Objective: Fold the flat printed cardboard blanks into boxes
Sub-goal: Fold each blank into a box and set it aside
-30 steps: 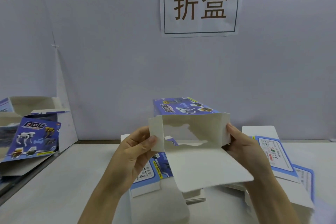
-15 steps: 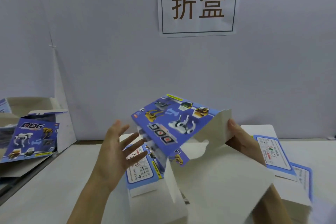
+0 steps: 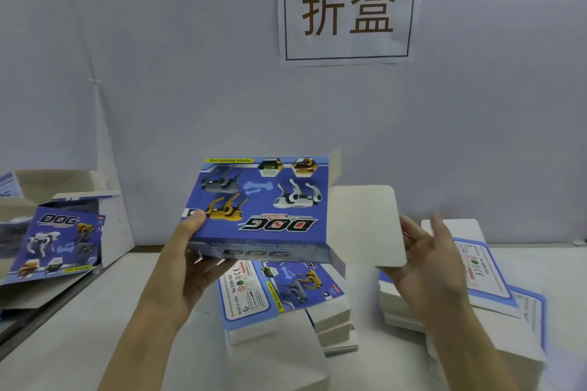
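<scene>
1. Head view, centre: one partly folded box (image 3: 260,203), blue with printed robot dogs and the word "DOG" upside down to the camera. It is held in the air above the surface (image 3: 79,327), printed face up and tilted toward the viewer.
2. Left hand (image 3: 190,263), at 7 o'clock of the box: grips the box's left near corner, thumb on the printed face, fingers curled beneath.
3. Flap (image 3: 365,225), plain white, rounded corners: sticks out from the box's 3 o'clock side, unfolded.
4. Right hand (image 3: 428,263), at 3 o'clock of the flap: fingers spread and straight, holding nothing. The fingertips lie just behind the flap's right edge; motion blur hides whether they touch it.
5. Centre stack of flat blanks (image 3: 279,295): on the surface at 6 o'clock of the box, directly beneath it, printed side up.
6. Right stack of flat blanks (image 3: 476,273): on the surface at 4 o'clock, partly behind the right hand.
7. Finished boxes (image 3: 60,251): piled at 9 o'clock, at the surface's left edge.
8. Sign (image 3: 349,8): white sheet with two brown characters in a frame, on the wall at 12 o'clock.
</scene>
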{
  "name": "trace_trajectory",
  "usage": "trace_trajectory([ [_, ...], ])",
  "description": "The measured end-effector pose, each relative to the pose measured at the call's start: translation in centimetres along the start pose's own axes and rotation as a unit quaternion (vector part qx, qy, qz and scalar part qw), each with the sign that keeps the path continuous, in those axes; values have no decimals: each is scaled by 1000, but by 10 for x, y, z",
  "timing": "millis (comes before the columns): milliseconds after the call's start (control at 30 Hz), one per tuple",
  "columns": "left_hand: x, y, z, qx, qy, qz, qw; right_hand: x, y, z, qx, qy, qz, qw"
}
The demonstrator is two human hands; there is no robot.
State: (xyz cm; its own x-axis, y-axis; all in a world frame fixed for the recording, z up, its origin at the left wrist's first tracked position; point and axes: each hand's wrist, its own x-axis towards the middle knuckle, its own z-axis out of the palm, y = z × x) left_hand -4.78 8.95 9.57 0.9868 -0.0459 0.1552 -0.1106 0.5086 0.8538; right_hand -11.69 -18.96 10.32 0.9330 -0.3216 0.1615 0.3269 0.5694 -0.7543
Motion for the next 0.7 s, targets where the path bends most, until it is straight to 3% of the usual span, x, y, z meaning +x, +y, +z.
trace_trajectory([
  [67, -2, 1, 2, 10, 9, 5, 1000, 0, 6, -2, -199, 57, -72, 976],
  [167, -3, 1, 2, 28, 2, 23, 999, 0, 18, -7, -421, 102, -226, 873],
  [300, -5, 1, 5, 47, -37, 26, 998, 1, 30, -6, -559, 174, -351, 731],
  [367, -6, -2, 10, 53, -34, 29, 998, 0, 32, -3, -600, 191, -343, 697],
  [433, -6, -3, 13, 44, -6, 34, 998, 0, 30, -2, -545, 155, -308, 764],
  [533, -3, -3, 8, 14, 8, 21, 1000, 2, 15, -4, -203, 76, -140, 966],
  [567, -3, -2, 6, 5, -2, 15, 1000, -1, 10, -1, -74, 26, -71, 994],
  [600, -3, -2, 4, -1, -16, 12, 1000, -2, 8, -1, 20, -18, -26, 999],
  [700, -4, -3, 4, 5, -39, 14, 999, -2, 11, -1, 137, -87, 52, 985],
])
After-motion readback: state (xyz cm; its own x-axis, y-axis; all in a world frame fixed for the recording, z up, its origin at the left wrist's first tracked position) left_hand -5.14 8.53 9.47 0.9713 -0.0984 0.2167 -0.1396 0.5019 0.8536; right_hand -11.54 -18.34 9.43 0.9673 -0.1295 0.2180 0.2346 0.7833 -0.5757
